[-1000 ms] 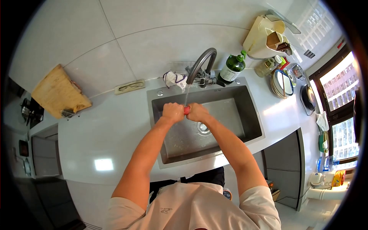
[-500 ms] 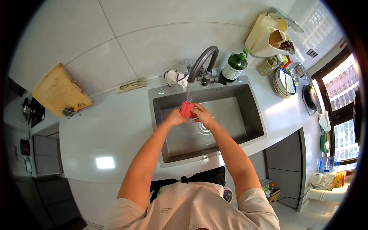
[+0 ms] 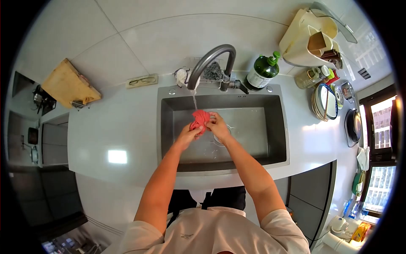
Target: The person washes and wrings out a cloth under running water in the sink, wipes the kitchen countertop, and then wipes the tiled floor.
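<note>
A crumpled red cloth (image 3: 200, 120) is held between both hands over the grey sink (image 3: 275, 127). My left hand (image 3: 186, 136) grips its lower left side. On the right side of the cloth, my right hand (image 3: 218, 127) pinches the fabric with fingers and thumb. Water runs from the curved faucet (image 3: 215, 51) in a thin stream and reaches the top of the cloth. The drain, below my right hand, is partly hidden by it.
Behind the sink stand a green pump bottle (image 3: 261, 73) and a wire rack with a dark scrubber (image 3: 212, 71). Stacked bowls (image 3: 325, 101), jars (image 3: 308, 78) and a cream container (image 3: 298, 38) are at the right. A wooden board (image 3: 70, 84) leans at the left.
The cloth was bunched tightly between both fists, then loosened, and now hangs more open. The hands have shifted slightly left, and the view has tilted.
</note>
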A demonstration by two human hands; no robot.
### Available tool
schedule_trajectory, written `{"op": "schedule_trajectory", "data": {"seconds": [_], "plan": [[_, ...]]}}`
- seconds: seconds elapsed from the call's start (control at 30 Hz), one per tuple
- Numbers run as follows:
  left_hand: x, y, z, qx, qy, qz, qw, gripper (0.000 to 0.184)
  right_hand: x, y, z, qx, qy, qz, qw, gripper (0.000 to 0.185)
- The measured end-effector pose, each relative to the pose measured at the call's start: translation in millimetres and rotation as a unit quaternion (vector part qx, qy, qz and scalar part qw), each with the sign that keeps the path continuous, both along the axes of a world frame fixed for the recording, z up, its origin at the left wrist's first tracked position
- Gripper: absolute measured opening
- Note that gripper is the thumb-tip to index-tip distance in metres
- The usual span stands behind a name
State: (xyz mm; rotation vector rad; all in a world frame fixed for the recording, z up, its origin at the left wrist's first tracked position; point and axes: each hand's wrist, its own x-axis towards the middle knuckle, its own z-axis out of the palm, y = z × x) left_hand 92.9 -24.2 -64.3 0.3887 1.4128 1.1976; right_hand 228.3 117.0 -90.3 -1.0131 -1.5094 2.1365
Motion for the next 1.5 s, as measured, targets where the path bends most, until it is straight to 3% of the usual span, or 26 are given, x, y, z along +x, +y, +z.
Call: {"op": "schedule_trajectory", "data": {"seconds": [0.13,0.23,0.27,0.3,0.37,0.43,0.47,0.57,0.6,0.67,0.7,0.77,0.9,0.97,1.07,1.2,1.23,1.3,1.33,1.37,1.47,1.5], "plan": [[-10,-5,28,-0.003,0.079,-0.040,0.996,0.037,-14,-16,23,0.057,-0.015,0.017,0.998,0.036],[-27,-9,28,0.021,0.260,-0.068,0.963,0.023,-7,-29,32,0.101,-0.018,0.055,0.993,0.045],[-37,-8,31,0.006,0.172,-0.069,0.983,0.018,-7,-27,35,0.110,-0.007,0.067,0.992,0.050],[-47,-7,37,-0.011,0.084,-0.071,0.994,0.014,-9,-28,52,0.249,-0.019,0.048,0.967,0.057],[-60,-7,47,-0.035,-0.093,-0.100,0.990,0.016,-2,-41,103,0.500,-0.047,0.008,0.865,0.072],[-71,1,61,-0.041,-0.258,-0.155,0.953,0.023,1,-40,124,0.598,-0.090,0.070,0.794,0.083],[-68,4,68,-0.035,-0.272,-0.174,0.946,0.027,3,-36,131,0.642,-0.111,0.100,0.752,0.088],[-60,22,101,-0.048,-0.174,-0.253,0.951,0.025,-1,-16,131,0.634,-0.163,0.136,0.743,0.084],[-58,28,105,-0.055,-0.083,-0.266,0.959,0.023,-7,-9,137,0.668,-0.140,0.113,0.722,0.063],[-55,41,114,-0.077,0.105,-0.286,0.949,0.020,-13,9,131,0.690,-0.186,0.143,0.685,0.045],[-51,43,116,-0.082,0.255,-0.285,0.920,0.018,-15,14,128,0.698,-0.211,0.157,0.666,0.036],[-44,50,119,-0.081,0.532,-0.270,0.799,0.018,-25,17,156,0.645,-0.293,0.225,0.669,0.027],[-41,59,122,-0.124,0.631,-0.234,0.729,0.020,-45,25,161,0.521,-0.392,0.302,0.695,0.029],[-44,56,117,-0.118,0.657,-0.234,0.707,0.019,-51,24,153,0.450,-0.398,0.288,0.746,0.033],[-48,48,116,-0.090,0.659,-0.208,0.717,0.018,-44,15,133,0.384,-0.346,0.234,0.823,0.039],[-48,21,98,-0.091,0.578,-0.106,0.804,0.024,-40,-13,116,0.212,-0.201,0.086,0.952,0.045],[-47,9,96,-0.071,0.548,-0.088,0.829,0.027,-39,-21,118,0.094,-0.158,0.070,0.981,0.047],[-47,-22,92,-0.048,0.499,-0.087,0.861,0.037,-36,-32,122,-0.148,-0.075,0.040,0.985,0.052],[-47,-38,91,-0.042,0.480,-0.104,0.870,0.045,-37,-41,121,-0.186,-0.037,0.052,0.980,0.054],[-48,-53,90,-0.035,0.460,-0.120,0.879,0.053,-43,-52,119,-0.174,-0.057,0.043,0.982,0.051],[-56,-104,72,0.052,0.312,-0.067,0.946,0.055,-64,-95,122,-0.101,-0.084,0.010,0.991,0.048],[-61,-118,74,0.035,0.234,-0.034,0.971,0.053,-74,-105,119,-0.095,-0.069,0.010,0.993,0.048]]}}
